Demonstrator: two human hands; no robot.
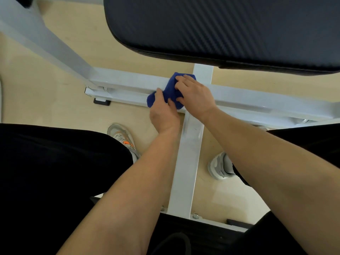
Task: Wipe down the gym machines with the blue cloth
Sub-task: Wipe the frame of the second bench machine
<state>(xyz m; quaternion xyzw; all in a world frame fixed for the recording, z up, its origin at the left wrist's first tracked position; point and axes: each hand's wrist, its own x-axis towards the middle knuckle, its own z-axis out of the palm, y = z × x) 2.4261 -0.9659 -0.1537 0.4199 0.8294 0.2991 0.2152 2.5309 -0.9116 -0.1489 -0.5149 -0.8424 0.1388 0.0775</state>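
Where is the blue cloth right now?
In the head view, the blue cloth sits mid-frame on the white crossbar, held by both the left hand and right hand.

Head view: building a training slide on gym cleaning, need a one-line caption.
Both hands, left hand and right hand, press a blue cloth onto the white frame crossbar below the black pad.

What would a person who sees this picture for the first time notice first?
The eye goes first to the blue cloth, bunched at the middle of the picture on the junction of the white frame bars, with the left hand and the right hand both gripping it. Next comes the large black pad filling the top right, above the pale floor.
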